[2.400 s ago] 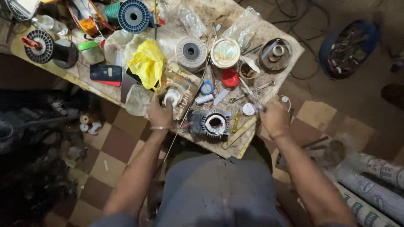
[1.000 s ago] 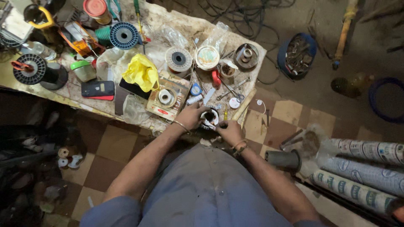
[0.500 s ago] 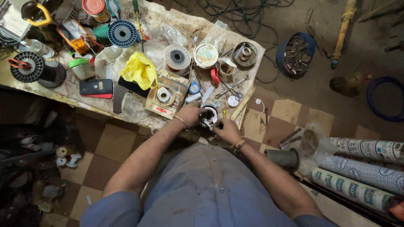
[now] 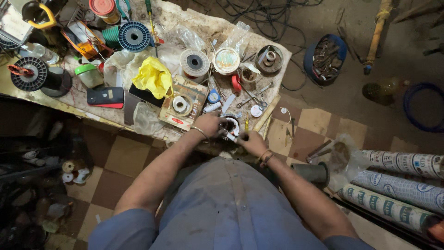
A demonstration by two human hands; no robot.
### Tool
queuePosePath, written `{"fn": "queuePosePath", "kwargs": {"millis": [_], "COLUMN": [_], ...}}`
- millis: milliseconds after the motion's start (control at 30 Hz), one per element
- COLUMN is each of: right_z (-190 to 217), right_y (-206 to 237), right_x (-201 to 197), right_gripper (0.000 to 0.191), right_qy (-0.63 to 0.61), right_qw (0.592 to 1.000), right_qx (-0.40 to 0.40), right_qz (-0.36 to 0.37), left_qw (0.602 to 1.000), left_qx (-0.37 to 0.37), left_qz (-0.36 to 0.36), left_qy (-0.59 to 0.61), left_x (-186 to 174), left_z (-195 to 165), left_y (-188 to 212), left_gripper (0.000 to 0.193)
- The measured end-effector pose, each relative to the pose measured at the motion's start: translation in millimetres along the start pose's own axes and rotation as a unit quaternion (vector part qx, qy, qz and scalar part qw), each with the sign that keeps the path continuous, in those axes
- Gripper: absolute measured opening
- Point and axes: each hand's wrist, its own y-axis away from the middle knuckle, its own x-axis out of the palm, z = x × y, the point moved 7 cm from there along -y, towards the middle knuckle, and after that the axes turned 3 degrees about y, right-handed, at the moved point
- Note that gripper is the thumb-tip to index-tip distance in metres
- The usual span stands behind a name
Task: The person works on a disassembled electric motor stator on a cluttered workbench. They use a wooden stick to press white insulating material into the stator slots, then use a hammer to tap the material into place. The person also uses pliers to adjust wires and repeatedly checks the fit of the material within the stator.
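A round metal motor stator [image 4: 231, 124] with a dark core sits at the near edge of the cluttered workbench [image 4: 152, 134]. My left hand [image 4: 210, 124] grips its left side, a bangle on the wrist. My right hand [image 4: 252, 141] is closed just to its right and holds a thin, light-coloured piece [image 4: 229, 135] against the stator's front. A yellow-handled tool [image 4: 246, 124] lies beside my right hand. Most of the stator is hidden by my fingers.
On the bench are a yellow plastic bag [image 4: 155, 76], wire spools [image 4: 194, 62], a blue spool [image 4: 134, 36], a phone [image 4: 105, 96] and a small box with a coil [image 4: 181, 105]. A bucket of metal parts [image 4: 323, 58], a dark cylinder [image 4: 312, 173] and rolled tubes [image 4: 402, 185] are on the floor at right.
My hands were apart, the left on the boxed coil and the right near the bench's right edge. Both have since come together on the stator and stay there.
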Motion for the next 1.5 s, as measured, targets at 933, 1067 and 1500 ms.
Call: {"fn": "queuePosePath", "kwargs": {"millis": [933,1067,1500], "right_z": [52.4,64.3,75.2], "right_y": [-23.9,-24.5,-27.1], "right_x": [-34.2,-40.5,-58.2], "right_gripper": [0.026,0.028,0.036], "right_qy": [0.238,0.268,0.235], "right_qw": [0.969,0.96,0.967], "right_qx": [-0.066,-0.082,-0.085], "right_qz": [-0.014,-0.018,-0.043], "left_qw": [0.986,0.983,0.98], "left_qx": [-0.157,-0.166,-0.148], "left_qz": [-0.062,-0.071,-0.13], "left_qy": [-0.002,-0.035,0.012], "left_x": [-13.6,-17.0,-16.7], "left_z": [-25.8,-30.6,-27.4], "left_y": [24.3,22.9,24.2], "left_gripper": [0.032,0.033,0.049]}}
